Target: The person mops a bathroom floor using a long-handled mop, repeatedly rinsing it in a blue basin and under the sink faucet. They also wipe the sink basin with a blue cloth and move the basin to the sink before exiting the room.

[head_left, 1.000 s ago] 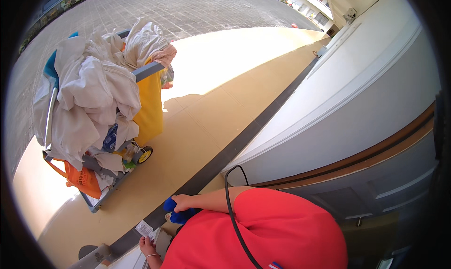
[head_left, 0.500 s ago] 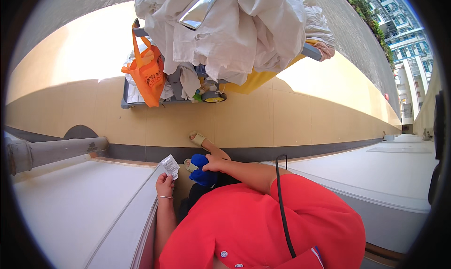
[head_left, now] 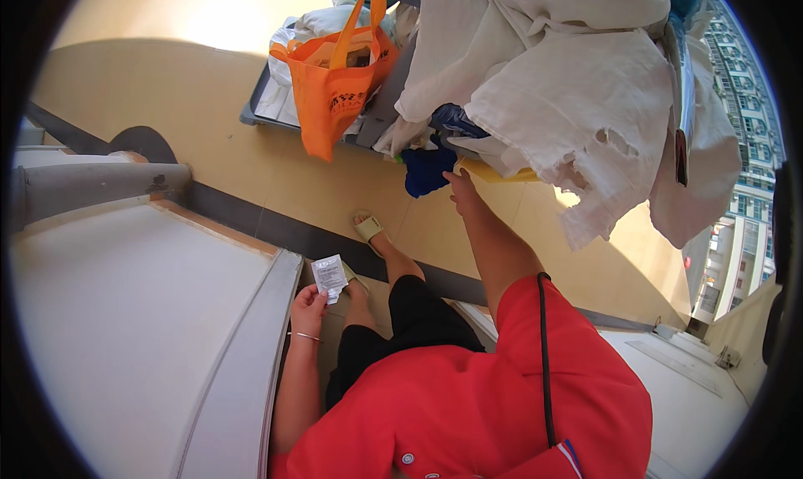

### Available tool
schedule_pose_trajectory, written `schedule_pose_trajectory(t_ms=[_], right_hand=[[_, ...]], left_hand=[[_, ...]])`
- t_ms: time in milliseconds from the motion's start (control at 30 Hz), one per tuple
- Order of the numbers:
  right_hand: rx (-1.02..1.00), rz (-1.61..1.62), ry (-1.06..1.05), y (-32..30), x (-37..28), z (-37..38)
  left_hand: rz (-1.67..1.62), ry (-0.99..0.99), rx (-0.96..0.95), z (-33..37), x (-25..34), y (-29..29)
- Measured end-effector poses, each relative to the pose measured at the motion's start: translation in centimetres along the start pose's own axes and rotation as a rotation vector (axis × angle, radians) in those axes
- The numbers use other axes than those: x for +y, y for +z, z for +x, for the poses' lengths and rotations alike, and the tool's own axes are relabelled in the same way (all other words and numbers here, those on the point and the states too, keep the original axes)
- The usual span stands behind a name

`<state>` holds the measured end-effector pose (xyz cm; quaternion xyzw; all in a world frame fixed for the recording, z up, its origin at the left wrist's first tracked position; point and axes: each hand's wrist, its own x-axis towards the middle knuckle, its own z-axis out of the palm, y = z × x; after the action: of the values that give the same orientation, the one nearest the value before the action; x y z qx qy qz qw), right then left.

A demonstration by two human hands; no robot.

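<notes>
Between the fingers of my left hand is a small silvery-white packet, pinched at its lower corner. My right hand reaches forward to the lower part of a loaded cart, its fingers apart. Just left of those fingertips, a bunched dark blue cloth shows against the cart's lower edge. Whether the fingertips still touch the cloth is hard to make out. White linens, one with torn holes, drape over the cart above my right hand.
An orange tote bag hangs at the cart's left side. A white panel and a grey pipe flank me on the left; another white surface lies to the right. My sandalled foot stands on tan flooring.
I am closer to the cart. My right arm has stretched forward, carrying the blue cloth from near my legs to the cart and letting it go. The packet stays in my left hand.
</notes>
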<state>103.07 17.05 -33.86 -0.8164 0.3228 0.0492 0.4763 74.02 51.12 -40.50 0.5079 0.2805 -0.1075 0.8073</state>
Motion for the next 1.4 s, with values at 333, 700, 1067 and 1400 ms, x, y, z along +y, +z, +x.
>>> schedule_pose_trajectory(t_ms=[333, 700, 1067, 1400], right_hand=[[-1.181, -0.095, 0.228, 8.2, 5.7, -14.6], [-1.249, -0.209, 0.087, 19.6, 3.3, -16.1], [-0.814, 0.034, 0.156, 35.3, 1.8, 1.0], [-0.623, 0.268, 0.088, 45.3, 0.1, 16.0]], left_hand=[[-0.086, 0.007, 0.049, 2.7, 0.0, 3.0], [-0.248, -0.011, 0.254, 4.4, 0.8, 2.2], [-0.376, -0.326, 0.337, 1.5, -15.1, 0.6], [-0.451, -0.554, 0.554, -4.2, -26.2, -1.2]])
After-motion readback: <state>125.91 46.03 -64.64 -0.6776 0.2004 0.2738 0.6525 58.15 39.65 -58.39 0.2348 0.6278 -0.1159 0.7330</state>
